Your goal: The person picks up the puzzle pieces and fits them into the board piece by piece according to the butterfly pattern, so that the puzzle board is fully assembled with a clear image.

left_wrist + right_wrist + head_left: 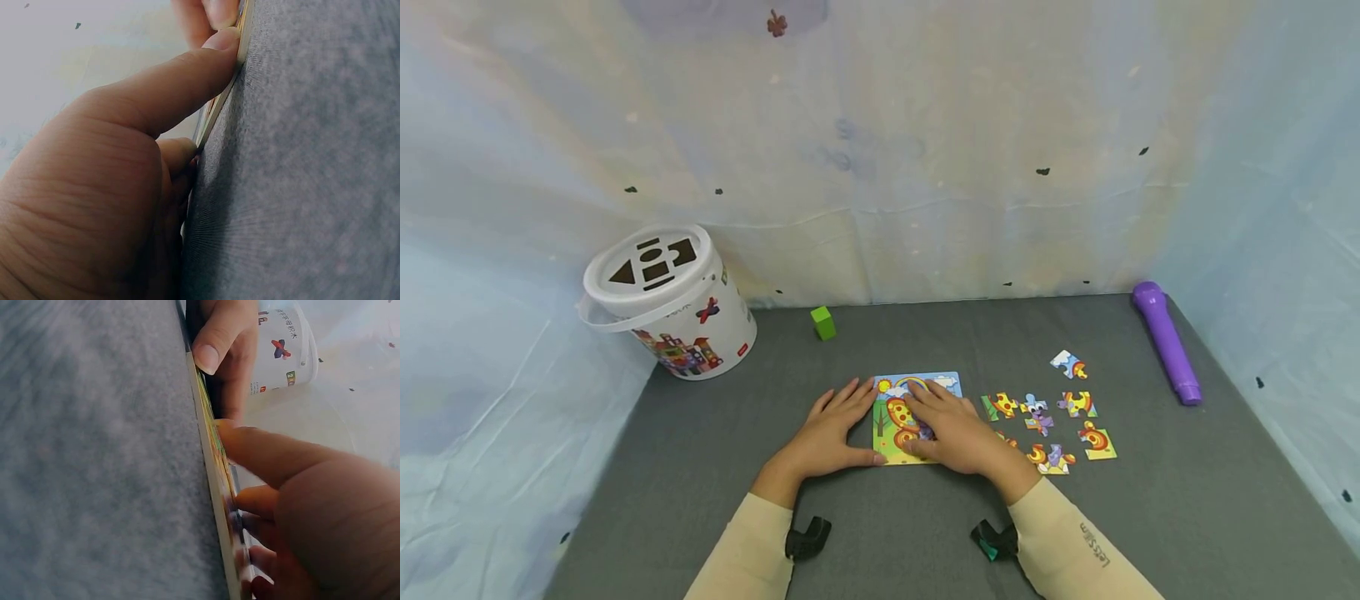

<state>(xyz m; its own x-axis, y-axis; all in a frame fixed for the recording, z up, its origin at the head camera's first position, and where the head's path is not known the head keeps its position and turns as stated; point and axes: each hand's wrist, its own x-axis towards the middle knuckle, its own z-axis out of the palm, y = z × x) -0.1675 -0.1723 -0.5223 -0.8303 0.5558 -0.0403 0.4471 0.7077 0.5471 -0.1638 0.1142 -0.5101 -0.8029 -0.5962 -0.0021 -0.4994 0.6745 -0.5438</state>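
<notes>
A jigsaw puzzle board (891, 451) with a bright picture of a sun, a rainbow and a tree lies flat on the grey table. Along its left edge rests my left hand (835, 429), fingers extended, the thumb at the lower left corner. My right hand (958, 433) is spread over the right half of the board, fingertips touching its face and hiding part of the picture. In the right wrist view, the fingers of that hand meet the top of the board (209, 450). The left wrist view has the left thumb (222, 40) against the board's edge.
Loose puzzle pieces (1078, 404) lie to the right of the board, some partly behind the right hand. A white bucket (722, 333) with a shape-hole lid stands at the back left, near a green block (823, 323). A purple microphone-shaped stick (1168, 346) lies far right.
</notes>
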